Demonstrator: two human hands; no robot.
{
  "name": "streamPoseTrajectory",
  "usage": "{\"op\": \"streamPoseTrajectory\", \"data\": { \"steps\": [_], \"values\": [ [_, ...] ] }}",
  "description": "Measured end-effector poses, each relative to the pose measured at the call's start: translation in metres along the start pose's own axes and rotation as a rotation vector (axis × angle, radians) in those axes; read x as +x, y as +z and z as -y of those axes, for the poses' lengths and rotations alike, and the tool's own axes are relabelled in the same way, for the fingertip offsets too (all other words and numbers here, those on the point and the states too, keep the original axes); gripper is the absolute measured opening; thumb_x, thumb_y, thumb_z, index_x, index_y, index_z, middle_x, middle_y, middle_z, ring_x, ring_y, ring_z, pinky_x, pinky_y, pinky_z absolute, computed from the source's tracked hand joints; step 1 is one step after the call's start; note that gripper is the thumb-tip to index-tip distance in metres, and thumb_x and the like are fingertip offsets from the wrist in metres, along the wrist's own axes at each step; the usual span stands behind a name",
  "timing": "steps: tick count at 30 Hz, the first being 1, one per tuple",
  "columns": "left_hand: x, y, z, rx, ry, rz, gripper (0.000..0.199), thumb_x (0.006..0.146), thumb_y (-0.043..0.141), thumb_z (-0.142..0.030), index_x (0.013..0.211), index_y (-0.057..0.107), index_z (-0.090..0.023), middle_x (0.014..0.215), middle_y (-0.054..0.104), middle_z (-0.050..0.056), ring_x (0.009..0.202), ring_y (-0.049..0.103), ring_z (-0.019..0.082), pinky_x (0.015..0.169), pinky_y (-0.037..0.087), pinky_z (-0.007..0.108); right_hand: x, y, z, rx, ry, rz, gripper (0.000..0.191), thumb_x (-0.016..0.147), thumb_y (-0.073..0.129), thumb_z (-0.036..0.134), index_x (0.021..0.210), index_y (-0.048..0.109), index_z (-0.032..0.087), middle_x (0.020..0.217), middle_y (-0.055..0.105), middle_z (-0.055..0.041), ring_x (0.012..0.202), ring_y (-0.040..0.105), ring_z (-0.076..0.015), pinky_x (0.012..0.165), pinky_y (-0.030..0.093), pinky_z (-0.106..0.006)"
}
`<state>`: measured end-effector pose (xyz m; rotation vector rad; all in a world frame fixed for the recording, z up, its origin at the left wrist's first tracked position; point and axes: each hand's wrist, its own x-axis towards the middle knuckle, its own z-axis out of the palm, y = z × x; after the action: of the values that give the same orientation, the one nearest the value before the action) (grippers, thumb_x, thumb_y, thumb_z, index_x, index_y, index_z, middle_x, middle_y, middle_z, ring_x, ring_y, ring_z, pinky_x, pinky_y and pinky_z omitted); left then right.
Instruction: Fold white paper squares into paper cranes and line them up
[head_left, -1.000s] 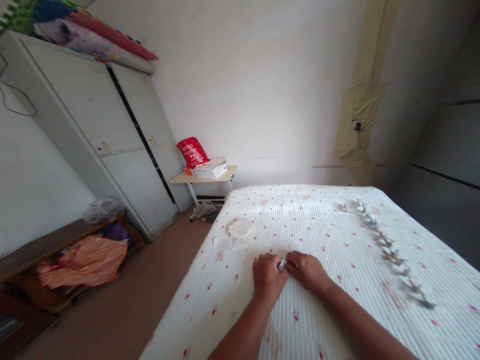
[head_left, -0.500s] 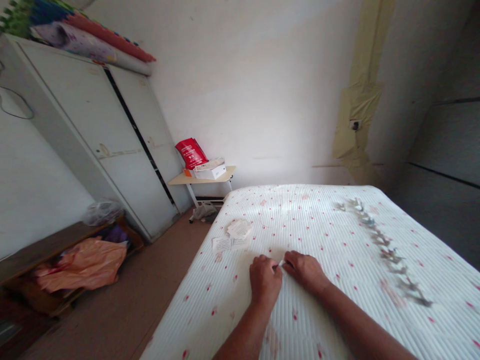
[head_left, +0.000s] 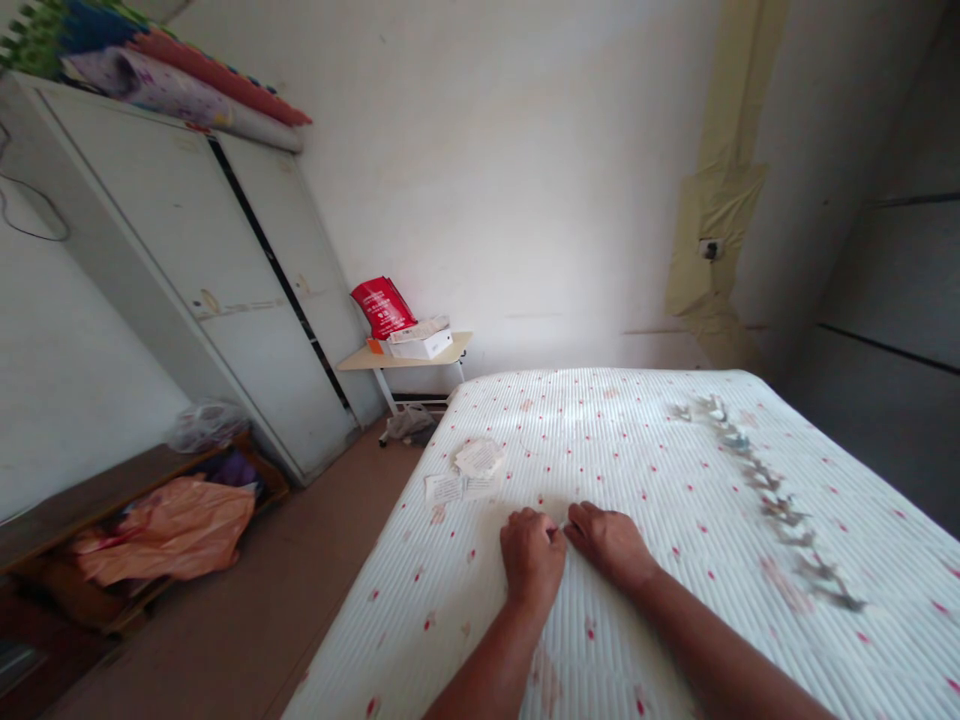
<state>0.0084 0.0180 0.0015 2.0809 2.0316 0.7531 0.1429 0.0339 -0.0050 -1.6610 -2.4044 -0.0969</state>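
Both hands are close together over the middle of the bed (head_left: 600, 660), which has a white ribbed cover with red dots. My left hand (head_left: 531, 548) is closed, its thumb and fingers pinching one end of a small white piece of paper (head_left: 562, 525). The fingers of my right hand (head_left: 606, 538) pinch the other end. Most of the paper is hidden by the fingers. Beyond my left hand lie a stack of printed paper pieces (head_left: 480, 458) and a flat printed sheet (head_left: 444, 488). To the right runs a row of several small folded paper figures (head_left: 763, 475).
A small table (head_left: 360, 358) at the far left corner bears a red bag (head_left: 382, 305) and a white box (head_left: 426, 345). A grey cabinet (head_left: 172, 230) stands left, with rolled mats (head_left: 187, 95) on top. Orange plastic (head_left: 172, 525) lies on a low wooden unit.
The hands stay in nearly the same place. Slightly less of the white paper shows between the fingertips now.
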Motion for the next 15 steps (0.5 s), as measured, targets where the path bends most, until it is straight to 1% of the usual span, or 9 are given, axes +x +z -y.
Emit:
{"op": "streamPoseTrajectory", "data": {
  "steps": [8,15],
  "values": [
    [0.0002,-0.0020,0.0034,-0.093,-0.011,0.032,0.009,0.073,0.057,-0.021,0.071,0.066,-0.021,0.078,0.065,0.000,0.081,0.055,0.014,0.074,0.035,0.025,0.0002,0.0027,-0.0003,0.000,0.013,-0.019,0.019,0.089,0.040,0.027,0.083,0.056,0.019,0.077,0.065,-0.0018,0.062,0.062,-0.0131,0.048,0.022,-0.024],
    [0.0045,-0.0035,-0.0033,0.026,-0.088,0.069,0.013,0.075,0.055,-0.025,0.073,0.067,-0.020,0.081,0.066,0.002,0.084,0.056,0.017,0.074,0.034,0.027,-0.0010,0.0009,0.0023,0.004,0.023,-0.029,0.019,0.089,0.041,0.028,0.082,0.057,0.019,0.076,0.065,-0.0022,0.062,0.062,-0.0135,0.048,0.024,-0.024]
  ]
}}
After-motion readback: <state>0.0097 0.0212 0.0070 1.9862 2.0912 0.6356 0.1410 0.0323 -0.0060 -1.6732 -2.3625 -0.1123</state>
